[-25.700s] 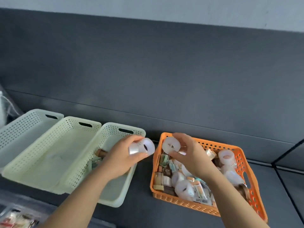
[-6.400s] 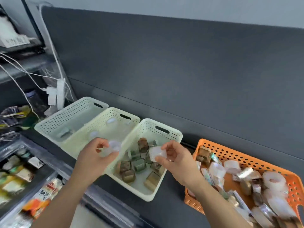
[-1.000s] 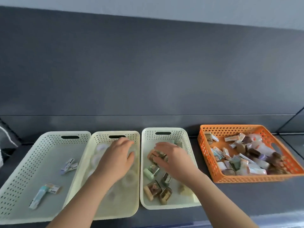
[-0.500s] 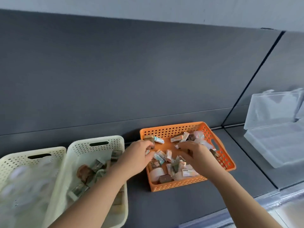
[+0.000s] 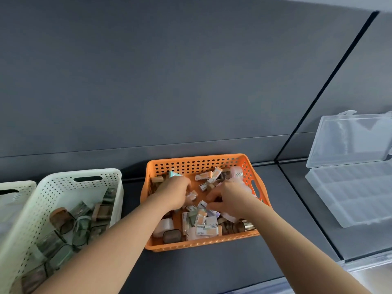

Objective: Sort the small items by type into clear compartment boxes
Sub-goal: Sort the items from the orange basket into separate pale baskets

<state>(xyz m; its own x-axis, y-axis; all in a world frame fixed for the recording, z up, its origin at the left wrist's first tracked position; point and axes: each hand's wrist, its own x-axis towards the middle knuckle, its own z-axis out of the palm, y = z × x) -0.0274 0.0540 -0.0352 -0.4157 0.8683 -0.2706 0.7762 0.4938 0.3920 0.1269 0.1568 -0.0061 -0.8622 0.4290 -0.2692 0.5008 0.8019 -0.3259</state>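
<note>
An orange basket [image 5: 197,161] on the dark shelf holds several mixed small items: little printed boxes [image 5: 206,230], a white tape roll [image 5: 164,227] and brown pieces. Both my hands are inside it. My left hand [image 5: 174,194] is plunged palm-down into the left half, its fingertips hidden among the items. My right hand [image 5: 229,198] lies over the middle, its bent fingers spread and touching small boxes. A clear compartment box [image 5: 356,196] lies open on the right with its lid [image 5: 350,139] propped against the wall.
A cream basket [image 5: 63,181] left of the orange one holds several brown and green pieces [image 5: 80,225]. Another cream basket [image 5: 17,184] shows at the far left edge. A dark wall rises behind, and the shelf's front edge runs along the bottom right.
The view has swung right from the cream baskets to the orange one. Both hands left the cream baskets and now dig deeper among the orange basket's items.
</note>
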